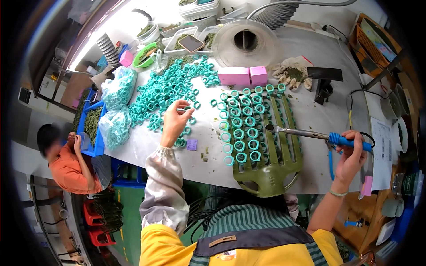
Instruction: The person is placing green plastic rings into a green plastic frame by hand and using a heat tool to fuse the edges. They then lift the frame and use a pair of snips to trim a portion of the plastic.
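My right hand [348,153] is wrapped round the blue handle of a soldering iron [306,133]. The iron's metal shaft points left, its tip over the olive-green slatted rack [269,179]. Rows of teal rings [238,134] stand on the rack's left and middle slats; on the right slats they are hard to make out. My left hand [176,119] is in a pinch at the near edge of a large pile of loose teal rings [164,86]. A small teal ring shows at its fingertips, partly hidden by them.
Pink blocks [234,76], a stained glove [293,72] and a black stand [324,84] lie behind the rack. A round hood [246,44] and trays of green pieces stand farther back. Bagged rings [117,88] are at left. A person in orange [73,170] sits beyond the table's left end.
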`<state>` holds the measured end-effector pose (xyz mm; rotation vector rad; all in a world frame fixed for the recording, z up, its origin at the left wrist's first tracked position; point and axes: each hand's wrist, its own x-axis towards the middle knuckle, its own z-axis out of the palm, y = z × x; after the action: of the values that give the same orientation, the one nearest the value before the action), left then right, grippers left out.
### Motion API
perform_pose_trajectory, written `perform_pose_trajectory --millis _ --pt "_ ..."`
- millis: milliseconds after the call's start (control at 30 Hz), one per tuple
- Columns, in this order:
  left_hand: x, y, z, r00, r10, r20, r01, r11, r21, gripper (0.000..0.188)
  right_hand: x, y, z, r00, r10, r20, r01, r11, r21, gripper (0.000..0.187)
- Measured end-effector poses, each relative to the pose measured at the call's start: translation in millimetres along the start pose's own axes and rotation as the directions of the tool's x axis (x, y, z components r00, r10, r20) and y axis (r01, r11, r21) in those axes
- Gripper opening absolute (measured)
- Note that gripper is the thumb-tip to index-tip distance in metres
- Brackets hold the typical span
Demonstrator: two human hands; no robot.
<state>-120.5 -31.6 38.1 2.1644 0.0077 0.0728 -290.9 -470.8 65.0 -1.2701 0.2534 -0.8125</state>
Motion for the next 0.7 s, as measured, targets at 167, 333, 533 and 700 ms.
perform_pose_trajectory --millis 167,333,533,700 --pt "-39.6 66.9 50.0 0.904 0.284 0.318 -0.197 0.940 -0.280 0.029 0.4 4.3 1.3 1.000 -0.001 0.017 0.001 1.000 -0.003 0.026" --pt "-53.1 95.5 94.2 0.803 0.463 0.376 -0.441 0.885 -0.147 0.028 -1.0 8.0 -0.8 1.000 0.005 0.022 -0.005 1.000 -0.003 0.026" --pt "-54.0 98.9 114.0 0.815 0.417 0.402 -0.389 0.908 -0.153 0.029 -1.3 13.3 -4.1 0.999 0.026 0.030 -0.027 0.999 0.040 0.027" --pt "-51.0 92.5 132.3 0.703 0.623 0.343 -0.681 0.729 0.072 0.031 -1.3 24.2 2.3 0.998 0.047 0.028 -0.049 0.996 0.073 0.028"
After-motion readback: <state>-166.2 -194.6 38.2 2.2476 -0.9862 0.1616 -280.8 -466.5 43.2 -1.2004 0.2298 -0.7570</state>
